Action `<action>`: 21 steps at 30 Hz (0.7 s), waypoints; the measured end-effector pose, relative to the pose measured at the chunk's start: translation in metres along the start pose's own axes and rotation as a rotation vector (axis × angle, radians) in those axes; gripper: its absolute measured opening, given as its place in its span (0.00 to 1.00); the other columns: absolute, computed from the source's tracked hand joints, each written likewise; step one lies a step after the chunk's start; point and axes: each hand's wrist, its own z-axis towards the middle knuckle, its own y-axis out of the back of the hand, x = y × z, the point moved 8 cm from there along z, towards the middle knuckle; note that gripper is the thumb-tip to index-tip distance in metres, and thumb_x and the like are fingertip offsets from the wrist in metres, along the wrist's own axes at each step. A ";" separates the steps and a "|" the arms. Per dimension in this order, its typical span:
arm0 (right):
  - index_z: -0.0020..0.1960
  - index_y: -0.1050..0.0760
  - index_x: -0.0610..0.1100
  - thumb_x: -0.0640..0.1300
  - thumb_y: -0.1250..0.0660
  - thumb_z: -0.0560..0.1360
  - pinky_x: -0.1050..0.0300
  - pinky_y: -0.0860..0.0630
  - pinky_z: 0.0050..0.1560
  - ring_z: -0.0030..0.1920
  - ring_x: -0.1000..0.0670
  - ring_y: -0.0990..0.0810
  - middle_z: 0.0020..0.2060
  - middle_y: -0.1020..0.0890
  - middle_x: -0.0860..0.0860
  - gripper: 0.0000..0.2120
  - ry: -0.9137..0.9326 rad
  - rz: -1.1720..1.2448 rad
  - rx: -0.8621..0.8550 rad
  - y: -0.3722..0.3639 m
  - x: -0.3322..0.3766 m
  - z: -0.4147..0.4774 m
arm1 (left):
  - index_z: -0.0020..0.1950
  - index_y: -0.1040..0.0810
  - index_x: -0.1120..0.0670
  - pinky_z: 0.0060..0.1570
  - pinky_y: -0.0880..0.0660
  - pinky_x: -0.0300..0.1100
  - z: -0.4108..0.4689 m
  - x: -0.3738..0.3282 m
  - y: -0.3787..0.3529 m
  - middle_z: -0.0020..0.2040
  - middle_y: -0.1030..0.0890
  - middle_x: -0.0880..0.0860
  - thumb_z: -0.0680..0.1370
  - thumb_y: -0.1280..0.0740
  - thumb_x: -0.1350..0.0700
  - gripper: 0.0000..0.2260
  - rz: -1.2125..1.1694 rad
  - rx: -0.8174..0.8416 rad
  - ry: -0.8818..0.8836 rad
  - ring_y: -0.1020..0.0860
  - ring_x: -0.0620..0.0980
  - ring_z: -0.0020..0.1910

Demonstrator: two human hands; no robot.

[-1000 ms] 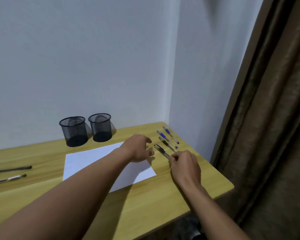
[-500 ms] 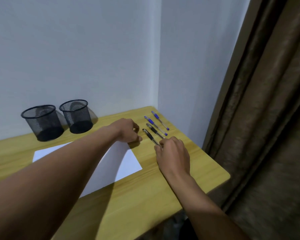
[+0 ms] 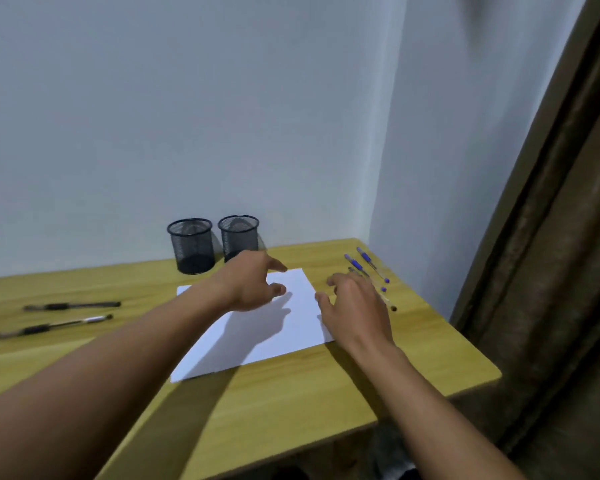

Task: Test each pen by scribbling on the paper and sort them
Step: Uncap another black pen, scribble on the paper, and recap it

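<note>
Pens on my right: two blue-capped pens point(image 3: 371, 265) lie side by side near the back right corner of the desk point(image 3: 291, 393), slanted, close to the wall. A darker pen point(image 3: 355, 271) lies just beside them on my side, mostly hidden behind my right hand; its far tip shows above my knuckles and a short bit of barrel shows past them.
Pens on my left: two black pens point(image 3: 63, 317) lie flat and roughly parallel, well apart from the paper, one behind the other.
Paper: a white sheet point(image 3: 257, 341) lies flat in the middle of the desk, turned a little askew, with nothing written on the part I can see.
My left hand point(image 3: 250, 285): hovers over the far part of the sheet, fingers loosely spread, forefinger pointing toward the right, nothing in it. Its shadow falls on the paper beneath.
My right hand point(image 3: 357, 310): over the sheet's right edge, fingers parted and reaching forward. The view is blurred here, so I cannot tell whether my fingertips touch the dark pen or hold anything.
Cups: two black mesh cups point(image 3: 215, 244) stand upright side by side at the back, against the wall, just behind my left hand; I cannot see any pens in them.
Curtain: a brown curtain point(image 3: 551, 237) hangs at the right of the desk.
</note>
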 end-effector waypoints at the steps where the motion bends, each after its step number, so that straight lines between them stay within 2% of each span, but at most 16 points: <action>1: 0.68 0.23 0.45 0.51 0.37 0.82 0.51 0.27 0.58 0.67 0.46 0.26 0.63 0.21 0.48 0.17 0.028 0.013 0.020 -0.004 0.017 0.000 | 0.68 0.23 0.48 0.64 0.28 0.45 -0.016 0.014 0.009 0.68 0.23 0.48 0.76 0.31 0.47 0.21 0.007 -0.021 0.019 0.25 0.50 0.66; 11: 0.70 0.25 0.45 0.49 0.36 0.82 0.50 0.25 0.61 0.66 0.46 0.24 0.66 0.22 0.47 0.19 0.353 0.160 0.281 -0.091 0.207 -0.020 | 0.60 0.18 0.47 0.57 0.24 0.47 -0.160 0.176 0.063 0.60 0.18 0.48 0.75 0.30 0.49 0.14 0.034 -0.233 0.351 0.22 0.49 0.60; 15: 0.71 0.26 0.46 0.48 0.35 0.80 0.47 0.23 0.63 0.64 0.45 0.22 0.66 0.21 0.47 0.20 0.416 0.181 0.411 -0.132 0.260 -0.035 | 0.63 0.20 0.48 0.58 0.25 0.48 -0.192 0.228 0.067 0.61 0.21 0.50 0.75 0.31 0.50 0.16 0.055 -0.272 0.459 0.23 0.52 0.60; 21: 0.59 0.21 0.44 0.46 0.37 0.80 0.47 0.20 0.53 0.54 0.45 0.21 0.56 0.19 0.46 0.11 0.515 0.109 0.425 -0.177 0.301 -0.037 | 0.67 0.23 0.50 0.61 0.25 0.50 -0.212 0.286 0.063 0.67 0.24 0.49 0.76 0.36 0.52 0.19 0.052 -0.311 0.572 0.25 0.53 0.64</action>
